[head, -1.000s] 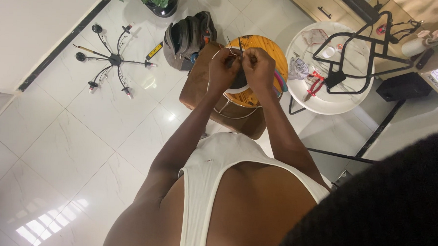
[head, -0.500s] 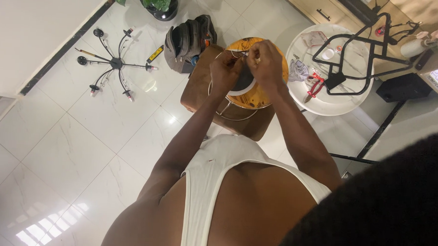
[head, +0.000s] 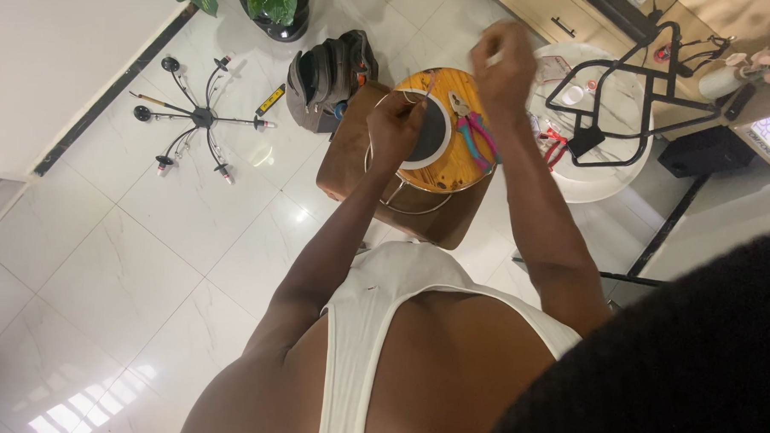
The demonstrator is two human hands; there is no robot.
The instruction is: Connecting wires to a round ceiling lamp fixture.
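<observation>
head view: looking straight down past the person's torso in a white top to a tiled floor
landmark: round wooden stool top (head: 455, 163), orange-brown, metal ring under it, standing on a brown box (head: 352, 168)
left hand (head: 395, 127): over the left edge of the stool top, fingers closed in a pinch on a thin wire (head: 423, 94); the wire runs up and right from the hand
right hand (head: 503, 65): raised above the far right edge of the stool top, fingers bunched together, blurred; something small and pale at the fingertips, cannot tell what
black disc (head: 430, 133): round, white rim, lying on the stool top, just beside the left hand
pliers (head: 473, 134): pink and blue handles, lying on the stool top right of the disc, below the right hand
backpack (head: 326, 69): grey, on the floor left of the stool, touching the brown box
chandelier (head: 199, 116): black, many arms, flat on the floor well left of the stool
white round table (head: 608, 177): right of the stool, a black metal frame (head: 628, 88) resting on it
potted plant (head: 273, 3): far left of the stool, top edge
</observation>
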